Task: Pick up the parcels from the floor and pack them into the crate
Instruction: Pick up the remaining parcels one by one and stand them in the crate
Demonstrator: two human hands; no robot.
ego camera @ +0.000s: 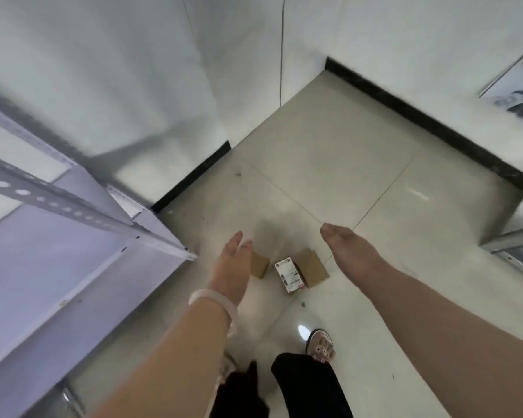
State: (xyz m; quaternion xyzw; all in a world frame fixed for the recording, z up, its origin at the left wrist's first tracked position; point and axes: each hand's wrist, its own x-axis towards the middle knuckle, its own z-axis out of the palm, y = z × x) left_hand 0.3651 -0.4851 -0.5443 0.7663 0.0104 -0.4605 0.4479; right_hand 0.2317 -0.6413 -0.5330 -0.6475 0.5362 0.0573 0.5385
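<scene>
1. Pale tiled floor (329,164); sandalled foot (320,345) nearest.
2. L hand (233,260), bracelet (212,300) on wrist, fingers straight, empty; R hand (344,248) likewise.
3. On floor betw. hands: small brown parcel (259,264), white-labelled parcel (289,274) near it.
4. Metal rack (73,236) left; black skirting (420,116) far.

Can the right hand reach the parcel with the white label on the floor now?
Probably yes: the right hand is open and empty, and the labelled parcel lies uncovered on the floor, with a brown parcel beside it but nothing on top.
</scene>
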